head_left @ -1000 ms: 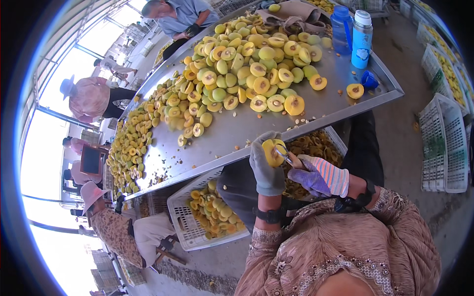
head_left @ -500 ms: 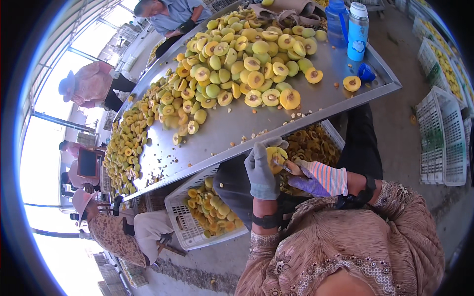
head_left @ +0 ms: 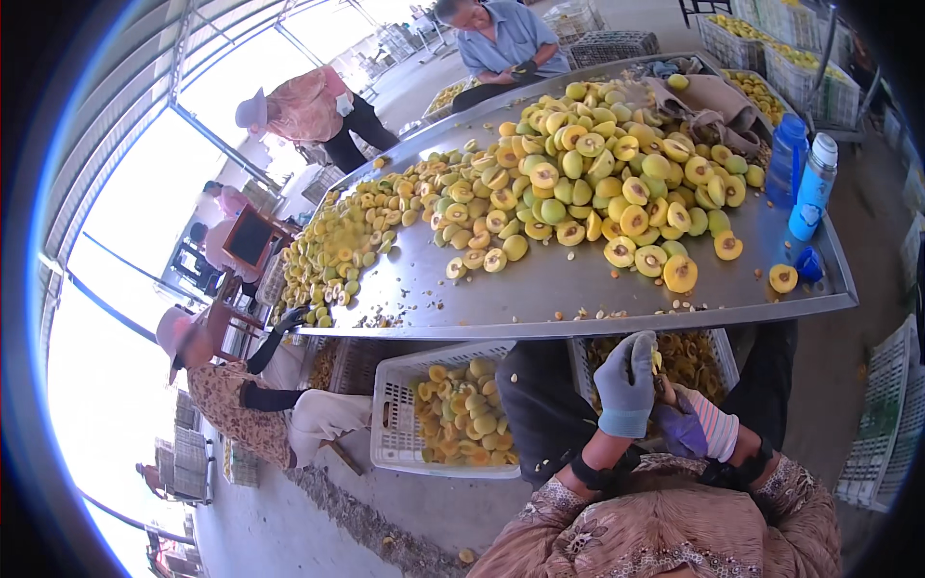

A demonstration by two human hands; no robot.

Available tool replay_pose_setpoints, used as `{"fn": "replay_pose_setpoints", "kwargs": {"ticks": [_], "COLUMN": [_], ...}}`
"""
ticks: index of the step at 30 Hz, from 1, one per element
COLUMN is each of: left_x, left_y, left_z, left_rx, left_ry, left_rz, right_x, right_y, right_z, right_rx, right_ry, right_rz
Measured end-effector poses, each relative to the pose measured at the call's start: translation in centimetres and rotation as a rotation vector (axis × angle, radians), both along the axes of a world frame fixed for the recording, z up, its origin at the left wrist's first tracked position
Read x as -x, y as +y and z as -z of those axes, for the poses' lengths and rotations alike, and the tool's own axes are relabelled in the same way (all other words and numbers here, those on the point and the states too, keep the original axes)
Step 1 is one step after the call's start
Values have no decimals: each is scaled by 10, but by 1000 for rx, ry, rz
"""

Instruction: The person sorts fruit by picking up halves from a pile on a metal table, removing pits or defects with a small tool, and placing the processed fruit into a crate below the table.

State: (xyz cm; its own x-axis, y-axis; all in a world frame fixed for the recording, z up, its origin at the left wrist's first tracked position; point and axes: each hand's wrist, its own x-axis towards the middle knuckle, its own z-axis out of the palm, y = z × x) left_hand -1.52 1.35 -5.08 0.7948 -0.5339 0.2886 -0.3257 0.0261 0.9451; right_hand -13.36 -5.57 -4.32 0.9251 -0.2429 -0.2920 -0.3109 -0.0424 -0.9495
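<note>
My left hand [head_left: 626, 380], in a grey glove, is closed around a yellow fruit half [head_left: 657, 360] of which only a sliver shows. It hangs just below the front edge of the metal table [head_left: 578, 294], over a crate of fruit pieces [head_left: 689, 354]. My right hand [head_left: 692, 429], in a purple and striped glove, sits curled right beside it, fingers closed on a small dark tool that barely shows. A big pile of halved yellow-green fruit [head_left: 597, 183] covers the table top.
A white crate of fruit halves [head_left: 453, 414] stands under the table to my left. Two blue bottles [head_left: 814, 188] and a blue cap [head_left: 807, 263] sit at the table's right end. One person sits at the left [head_left: 241, 395], others work across [head_left: 501, 39]. Crates [head_left: 886, 433] are stacked to the right.
Both hands have dropped together from the table's edge to below it, over the crate. The fruit half, plain to see before, is now mostly hidden in the left glove.
</note>
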Motion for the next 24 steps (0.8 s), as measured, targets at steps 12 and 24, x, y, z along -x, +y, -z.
{"fn": "replay_pose_setpoints", "kwargs": {"ticks": [12, 24], "left_x": [-13, -7], "left_y": [-9, -12], "left_z": [7, 9], "left_rx": [-15, 151], "left_ry": [-3, 398], "left_rz": [59, 226], "right_x": [3, 0], "right_y": [7, 11], "right_z": [-4, -8], "right_rx": [-538, -528], "right_ry": [-25, -37], "right_rz": [141, 171]}}
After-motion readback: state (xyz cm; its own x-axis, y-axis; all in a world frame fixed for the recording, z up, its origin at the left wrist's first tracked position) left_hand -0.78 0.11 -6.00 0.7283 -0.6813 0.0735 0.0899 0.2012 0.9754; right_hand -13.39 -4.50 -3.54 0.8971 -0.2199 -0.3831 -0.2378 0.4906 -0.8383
